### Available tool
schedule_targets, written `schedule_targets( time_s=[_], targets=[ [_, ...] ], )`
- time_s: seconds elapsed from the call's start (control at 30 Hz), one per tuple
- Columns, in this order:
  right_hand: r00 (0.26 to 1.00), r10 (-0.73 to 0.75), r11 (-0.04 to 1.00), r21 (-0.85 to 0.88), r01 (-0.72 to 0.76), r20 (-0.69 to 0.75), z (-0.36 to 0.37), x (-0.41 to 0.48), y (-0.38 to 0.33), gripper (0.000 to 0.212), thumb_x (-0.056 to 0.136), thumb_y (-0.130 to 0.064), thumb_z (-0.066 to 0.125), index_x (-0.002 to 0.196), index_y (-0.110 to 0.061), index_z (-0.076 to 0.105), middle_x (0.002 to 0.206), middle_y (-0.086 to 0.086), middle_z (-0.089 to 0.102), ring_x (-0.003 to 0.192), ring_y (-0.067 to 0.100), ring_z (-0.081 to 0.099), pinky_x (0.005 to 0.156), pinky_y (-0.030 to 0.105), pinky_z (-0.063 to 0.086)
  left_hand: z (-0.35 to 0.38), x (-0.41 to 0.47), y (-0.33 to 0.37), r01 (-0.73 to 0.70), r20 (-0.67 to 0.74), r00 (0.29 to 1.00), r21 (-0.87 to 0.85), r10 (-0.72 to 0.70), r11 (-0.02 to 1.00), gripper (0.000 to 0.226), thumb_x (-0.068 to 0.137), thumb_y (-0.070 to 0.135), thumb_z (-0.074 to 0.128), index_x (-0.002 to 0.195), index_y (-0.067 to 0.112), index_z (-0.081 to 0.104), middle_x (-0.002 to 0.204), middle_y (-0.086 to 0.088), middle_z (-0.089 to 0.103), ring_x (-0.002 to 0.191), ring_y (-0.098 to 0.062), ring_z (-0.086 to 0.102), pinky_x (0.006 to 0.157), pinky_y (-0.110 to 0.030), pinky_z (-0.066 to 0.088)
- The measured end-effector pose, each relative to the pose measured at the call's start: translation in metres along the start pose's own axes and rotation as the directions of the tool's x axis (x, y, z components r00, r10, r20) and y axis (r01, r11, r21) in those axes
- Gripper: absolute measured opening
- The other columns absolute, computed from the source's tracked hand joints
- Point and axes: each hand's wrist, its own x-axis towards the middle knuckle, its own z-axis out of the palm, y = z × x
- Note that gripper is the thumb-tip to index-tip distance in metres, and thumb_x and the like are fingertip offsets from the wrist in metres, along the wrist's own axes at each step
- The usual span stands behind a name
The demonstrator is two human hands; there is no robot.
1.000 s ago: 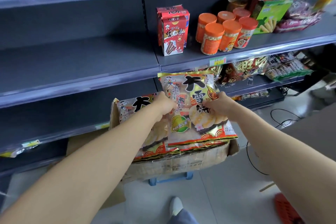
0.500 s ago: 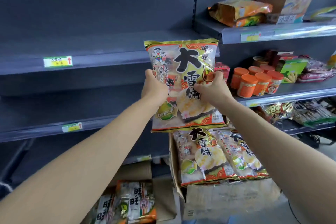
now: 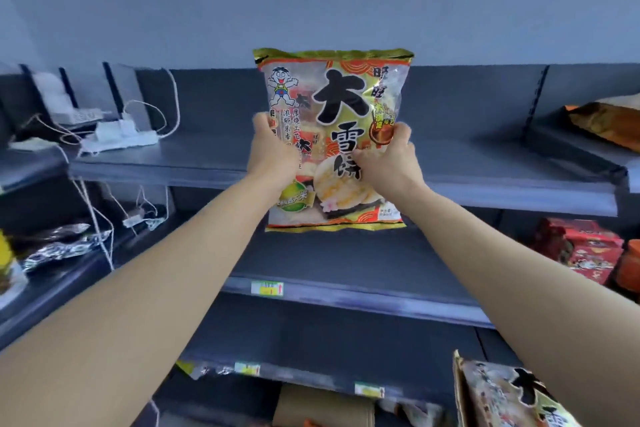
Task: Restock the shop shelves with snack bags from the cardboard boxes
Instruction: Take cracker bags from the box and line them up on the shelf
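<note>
Plainly, the head view is the only one here. In it the snack bag (image 3: 332, 97) hangs upright in mid-air in front of the top shelf (image 3: 485, 163), with its upper seam above the shelf's front edge and its lower seam below it.

The likeliest fault, as I judge it, is that the bottom of the bag catches on that front lip if it goes forward before it is raised, and so crumples or tips back toward the person. The film looks slick and puffed, so a loose hold could also let it slide. A power strip (image 3: 121, 140) and white cables (image 3: 166, 104) lie on the same shelf, well to the left, and a bag set too far that way could snag them.

Both hands clasp the bag at mid-height. The left hand (image 3: 273, 152) is curled round its left edge and the right hand (image 3: 388, 159) round its right, creasing the wrapper. Neither is spread flat.

More bags wait in the cardboard box (image 3: 462, 388) at lower right.
</note>
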Motion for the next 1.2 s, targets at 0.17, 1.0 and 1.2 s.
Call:
schedule_targets(
  time_s=[0.17, 1.0, 1.2],
  targets=[
    [0.985, -0.117, 0.989, 0.101, 0.105, 0.124, 0.057, 0.045, -0.037, 0.059, 0.084, -0.022, 0.057, 0.134, -0.018, 0.028, 0.125, 0.008, 0.047, 0.096, 0.023, 0.057, 0.084, 0.041, 0.052, -0.045, 0.058, -0.015, -0.024, -0.124, 0.992, 0.012, 0.026, 1.0, 0.051, 0.089, -0.005, 0.049, 0.129, 0.022, 0.033, 0.107, -0.001, 0.057, 0.091, -0.017, 0.058, 0.066, -0.032, 0.053],
    [0.989, 0.008, 0.999, 0.042, -0.014, 0.145, 0.343, 0.223, -0.12, 0.089, 0.081, -0.023, 0.058, 0.148, -0.035, 0.001, 0.148, 0.008, 0.031, 0.13, 0.035, 0.038, 0.104, 0.053, 0.04, -0.153, 0.397, -0.173, 0.03, 0.201, 0.979, -0.08, -0.013, 0.996, 0.081, 0.088, -0.012, 0.052, 0.147, 0.033, 0.021, 0.124, -0.004, 0.059, 0.105, -0.021, 0.062, 0.082, -0.043, 0.057],
    [0.98, 0.122, 0.992, 0.013, -0.125, 0.159, 0.381, 0.254, -0.108, 0.096, 0.078, -0.015, 0.062, 0.147, -0.04, 0.001, 0.146, 0.007, 0.035, 0.125, 0.034, 0.045, 0.101, 0.05, 0.044, -0.135, 0.443, -0.212, 0.061, 0.266, 0.963, -0.092, -0.035, 0.994, 0.08, 0.086, -0.014, 0.05, 0.145, 0.033, 0.024, 0.125, -0.003, 0.057, 0.11, -0.023, 0.058, 0.085, -0.043, 0.056]
  ],
)
